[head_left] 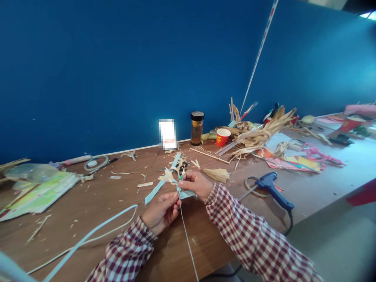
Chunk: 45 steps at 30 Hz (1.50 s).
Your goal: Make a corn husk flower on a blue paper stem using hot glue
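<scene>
1. In the head view, my left grip (161, 209) is pinching narrowly, thumb against fingertips, on the lower end of a small blue-and-husk piece (178, 187), just where a thin white thread (191, 254) is leaving it and running down toward me.
2. My right grip (195, 184) is closing thumb and finger on the upper part of that same piece, beside a small green bit (181, 177); a pale blue flap (188, 194) is showing between my two hands.
3. The piece is sitting above the worktop (205, 243), in front of me, with pale husk ends spreading from its far side. A longer blue strip (155, 192) is lying slantwise behind it; my fingers are covering the spot where they come close, so I cannot tell whether they are joined.
4. I judge that I am binding or tightening: one hand is steadying the piece while the other is working the material at the thread.
5. The next move, as I read it, is calling for a firm left pinch at the binding point and an even pull on the thread, without crushing the husk.
6. A blue glue gun (274, 190) is resting near my right sleeve (249, 225), well apart from both grips.
</scene>
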{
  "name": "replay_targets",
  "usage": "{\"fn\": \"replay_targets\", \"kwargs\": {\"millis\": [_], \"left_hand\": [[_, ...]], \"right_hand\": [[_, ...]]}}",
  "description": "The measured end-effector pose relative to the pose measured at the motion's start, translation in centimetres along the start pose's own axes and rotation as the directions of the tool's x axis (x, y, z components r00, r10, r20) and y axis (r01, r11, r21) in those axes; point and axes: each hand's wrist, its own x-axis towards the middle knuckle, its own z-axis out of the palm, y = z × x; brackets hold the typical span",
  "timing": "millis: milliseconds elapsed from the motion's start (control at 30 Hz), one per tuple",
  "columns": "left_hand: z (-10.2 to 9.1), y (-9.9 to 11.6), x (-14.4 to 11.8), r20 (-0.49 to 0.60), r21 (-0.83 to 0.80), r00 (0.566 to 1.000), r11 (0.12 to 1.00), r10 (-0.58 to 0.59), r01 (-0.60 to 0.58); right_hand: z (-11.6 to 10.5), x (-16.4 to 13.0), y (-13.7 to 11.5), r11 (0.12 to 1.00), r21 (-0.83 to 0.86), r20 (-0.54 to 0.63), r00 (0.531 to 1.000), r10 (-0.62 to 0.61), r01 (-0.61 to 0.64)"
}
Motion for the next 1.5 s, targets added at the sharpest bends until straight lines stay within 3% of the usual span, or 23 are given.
{"fn": "replay_targets", "kwargs": {"millis": [200,633,800,867,967,1100,1267,1500], "left_hand": [[0.2,-0.2,-0.2,0.007,-0.022,1.0,1.0,0.002,-0.001],[-0.1,0.1,-0.2,0.004,0.269,0.99,0.954,0.138,-0.134],[-0.2,0.1,-0.1,-0.043,0.312,0.979,0.934,0.2,-0.177],[-0.1,0.4,-0.1,-0.076,0.328,0.966,0.921,0.248,-0.21],[-0.2,0.8,0.0,-0.176,0.366,0.918,0.889,0.356,-0.274],[-0.5,1.1,0.2,-0.268,0.423,0.841,0.841,0.471,-0.337],[-0.8,1.1,0.2,-0.258,0.469,0.806,0.799,0.532,-0.377],[-1.2,0.9,0.4,-0.242,0.532,0.803,0.767,0.545,-0.36]], "right_hand": [[0.2,-0.1,-0.2,1.0,-0.01,0.015,1.0,-0.015,0.015],[0.1,-0.3,-0.3,0.995,-0.098,0.083,0.997,-0.004,0.012],[0.1,-0.2,-0.1,0.992,-0.106,0.076,0.995,-0.058,0.066],[0.2,-0.2,0.0,0.995,-0.088,0.029,0.998,-0.05,0.052],[0.3,-0.3,0.0,0.995,-0.059,-0.078,0.994,0.071,-0.076],[0.8,-0.5,0.1,0.972,-0.031,-0.07,0.971,0.229,-0.232],[1.3,-0.5,0.7,0.974,0.046,-0.089,0.971,0.224,-0.22],[1.5,-0.4,0.8,0.979,0.131,-0.111,0.979,0.169,-0.154]]}}
